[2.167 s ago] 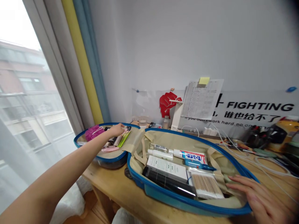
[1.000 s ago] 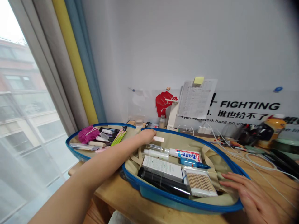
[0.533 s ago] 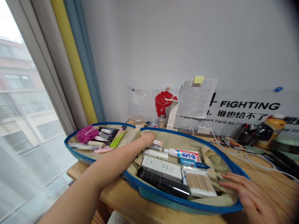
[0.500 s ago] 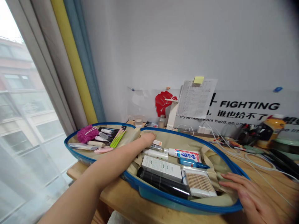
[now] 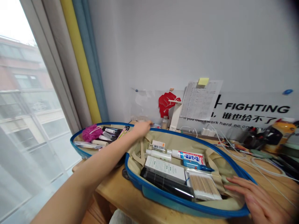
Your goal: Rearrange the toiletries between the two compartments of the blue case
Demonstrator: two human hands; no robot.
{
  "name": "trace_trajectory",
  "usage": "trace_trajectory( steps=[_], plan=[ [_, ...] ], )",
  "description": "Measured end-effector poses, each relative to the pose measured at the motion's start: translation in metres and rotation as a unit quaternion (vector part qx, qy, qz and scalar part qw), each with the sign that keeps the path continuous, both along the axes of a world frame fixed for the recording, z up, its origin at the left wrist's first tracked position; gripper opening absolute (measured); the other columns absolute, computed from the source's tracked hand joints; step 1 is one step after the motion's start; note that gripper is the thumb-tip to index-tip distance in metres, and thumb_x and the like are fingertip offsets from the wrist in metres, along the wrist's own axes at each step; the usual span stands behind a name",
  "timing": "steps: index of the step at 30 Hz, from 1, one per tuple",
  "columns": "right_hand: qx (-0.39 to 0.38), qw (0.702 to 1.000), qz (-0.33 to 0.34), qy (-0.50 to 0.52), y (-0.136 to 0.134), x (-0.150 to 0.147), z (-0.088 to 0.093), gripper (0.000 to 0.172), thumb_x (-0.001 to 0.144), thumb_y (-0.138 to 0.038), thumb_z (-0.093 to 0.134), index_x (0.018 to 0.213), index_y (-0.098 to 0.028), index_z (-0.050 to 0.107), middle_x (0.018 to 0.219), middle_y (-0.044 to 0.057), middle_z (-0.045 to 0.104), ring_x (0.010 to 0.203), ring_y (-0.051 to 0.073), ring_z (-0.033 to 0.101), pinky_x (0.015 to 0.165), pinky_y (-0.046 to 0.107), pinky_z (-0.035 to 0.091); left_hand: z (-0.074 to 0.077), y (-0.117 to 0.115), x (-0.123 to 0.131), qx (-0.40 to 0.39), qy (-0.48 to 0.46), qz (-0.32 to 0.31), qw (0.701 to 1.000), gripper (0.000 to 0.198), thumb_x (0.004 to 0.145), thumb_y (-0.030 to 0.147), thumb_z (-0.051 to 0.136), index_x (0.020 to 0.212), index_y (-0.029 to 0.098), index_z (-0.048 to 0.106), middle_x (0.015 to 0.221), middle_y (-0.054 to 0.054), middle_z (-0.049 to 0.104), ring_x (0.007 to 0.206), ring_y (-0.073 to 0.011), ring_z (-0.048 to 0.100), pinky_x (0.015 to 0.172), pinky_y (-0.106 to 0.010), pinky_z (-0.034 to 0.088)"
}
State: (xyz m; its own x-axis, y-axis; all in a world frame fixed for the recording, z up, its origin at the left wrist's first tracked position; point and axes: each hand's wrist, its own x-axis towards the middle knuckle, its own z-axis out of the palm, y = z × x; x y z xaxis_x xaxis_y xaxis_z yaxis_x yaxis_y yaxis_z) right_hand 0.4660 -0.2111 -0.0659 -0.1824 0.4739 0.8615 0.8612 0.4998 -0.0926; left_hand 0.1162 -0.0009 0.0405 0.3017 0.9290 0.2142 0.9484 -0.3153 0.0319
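Note:
A blue-rimmed case [image 5: 187, 213] with beige lining lies open in two halves on the wooden desk. My left hand [image 5: 142, 128] reaches over its back rim, between the halves, close to a flat packet [image 5: 156, 126] behind; its fingers are mostly hidden. My right hand [image 5: 253, 193] rests with fingers apart on the right rim. Inside the right half lie a pack of cotton swabs [image 5: 205, 185], a white box [image 5: 164, 169], a dark cylinder [image 5: 167, 184], a white-and-red tube [image 5: 188, 156], a blue tube [image 5: 196, 165], a white tube [image 5: 158, 155] and a small box [image 5: 158, 144].
The left half holds a purple bath puff [image 5: 92, 133] and several slim tubes. Behind the case stand a small jar [image 5: 164, 122] and a white lamp [image 5: 175, 116]. White cables [image 5: 263, 166] and an orange bottle [image 5: 280, 135] are at the right. Curtains [image 5: 87, 62] hang left.
My left hand has moved from inside the right half's back-left corner, up and back over the rim. My right hand stays on the rim. The view has shifted slightly left.

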Motion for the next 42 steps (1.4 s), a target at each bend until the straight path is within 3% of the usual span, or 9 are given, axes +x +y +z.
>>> trace_trajectory(
  steps=[5, 8, 11, 16, 21, 25, 28, 34, 42],
  plan=[
    [-0.029, 0.999, 0.010, 0.022, 0.003, 0.013, -0.015, 0.033, 0.086, -0.028, 0.040, 0.080, -0.027, 0.072, 0.091, 0.004, 0.071, 0.086, 0.023, 0.066, 0.073, 0.039, 0.053, 0.013, 0.012, -0.088, -0.027, -0.032, 0.128, 0.991, 0.041, 0.091, 0.020, 0.031, 0.125, 0.025, 0.052, 0.102, -0.004, 0.071, 0.100, -0.0206, 0.063, 0.083, -0.029, 0.048],
    [-0.047, 0.998, 0.015, 0.038, 0.008, 0.021, -0.027, 0.032, 0.086, -0.028, 0.040, 0.082, -0.027, 0.072, 0.094, 0.005, 0.070, 0.090, 0.025, 0.065, 0.079, 0.042, 0.051, 0.004, 0.013, -0.129, -0.067, -0.039, 0.178, 0.981, 0.038, 0.089, 0.015, 0.038, 0.124, 0.022, 0.052, 0.113, -0.005, 0.067, 0.104, -0.0185, 0.061, 0.085, -0.027, 0.047],
    [-0.059, 0.997, 0.017, 0.051, 0.011, 0.028, -0.035, 0.033, 0.086, -0.029, 0.039, 0.083, -0.028, 0.072, 0.095, 0.006, 0.069, 0.092, 0.025, 0.063, 0.081, 0.044, 0.050, -0.014, 0.012, -0.146, -0.134, -0.038, 0.208, 0.968, 0.029, 0.091, 0.022, 0.049, 0.119, 0.018, 0.055, 0.117, -0.008, 0.062, 0.102, -0.0193, 0.060, 0.086, -0.032, 0.049],
    [-0.065, 0.996, 0.015, 0.056, 0.011, 0.029, -0.037, 0.034, 0.087, -0.029, 0.039, 0.083, -0.028, 0.073, 0.096, 0.008, 0.069, 0.094, 0.025, 0.063, 0.082, 0.044, 0.049, -0.036, 0.009, -0.144, -0.232, -0.030, 0.244, 0.941, 0.037, 0.090, 0.038, 0.056, 0.120, 0.016, 0.054, 0.120, -0.009, 0.057, 0.102, -0.0207, 0.058, 0.085, -0.043, 0.052],
    [-0.079, 0.994, 0.001, 0.071, 0.008, 0.025, -0.033, 0.039, 0.087, -0.035, 0.038, 0.079, -0.026, 0.074, 0.094, 0.009, 0.070, 0.092, 0.026, 0.064, 0.081, 0.044, 0.051, -0.040, 0.009, -0.140, -0.270, -0.022, 0.257, 0.928, 0.037, 0.090, 0.037, 0.056, 0.121, 0.016, 0.053, 0.120, -0.009, 0.056, 0.102, -0.0207, 0.058, 0.086, -0.043, 0.052],
    [-0.076, 0.995, 0.003, 0.058, 0.008, 0.024, -0.030, 0.037, 0.087, -0.034, 0.039, 0.079, -0.026, 0.074, 0.093, 0.007, 0.071, 0.091, 0.025, 0.065, 0.081, 0.043, 0.051, -0.039, 0.007, -0.140, -0.244, -0.019, 0.232, 0.941, 0.033, 0.091, 0.040, 0.050, 0.104, 0.011, 0.061, 0.106, -0.011, 0.064, 0.093, -0.0205, 0.062, 0.078, -0.034, 0.052],
    [-0.066, 0.997, 0.007, 0.045, 0.007, 0.024, -0.027, 0.035, 0.086, -0.031, 0.040, 0.080, -0.027, 0.073, 0.093, 0.005, 0.071, 0.089, 0.025, 0.065, 0.079, 0.042, 0.052, -0.039, 0.004, -0.140, -0.219, -0.017, 0.209, 0.953, 0.043, 0.090, 0.049, 0.044, 0.084, 0.011, 0.064, 0.090, -0.014, 0.069, 0.083, -0.0221, 0.065, 0.066, -0.028, 0.047],
    [-0.048, 0.998, 0.008, 0.032, 0.006, 0.020, -0.023, 0.035, 0.086, -0.029, 0.039, 0.079, -0.026, 0.073, 0.091, 0.006, 0.071, 0.086, 0.024, 0.066, 0.076, 0.040, 0.053, -0.040, 0.000, -0.135, -0.182, 0.009, 0.168, 0.969, 0.039, 0.069, 0.052, 0.065, 0.084, 0.016, 0.063, 0.091, -0.012, 0.071, 0.087, -0.0252, 0.066, 0.069, -0.028, 0.046],
    [-0.029, 0.999, 0.016, 0.004, 0.004, 0.017, -0.019, 0.033, 0.088, -0.025, 0.038, 0.081, -0.024, 0.071, 0.093, 0.005, 0.069, 0.088, 0.021, 0.065, 0.077, 0.036, 0.051, -0.045, -0.005, -0.122, -0.125, 0.005, 0.173, 0.977, 0.024, 0.070, 0.031, 0.060, 0.086, 0.013, 0.063, 0.098, -0.018, 0.070, 0.091, -0.0294, 0.066, 0.075, -0.032, 0.047]
  ],
)
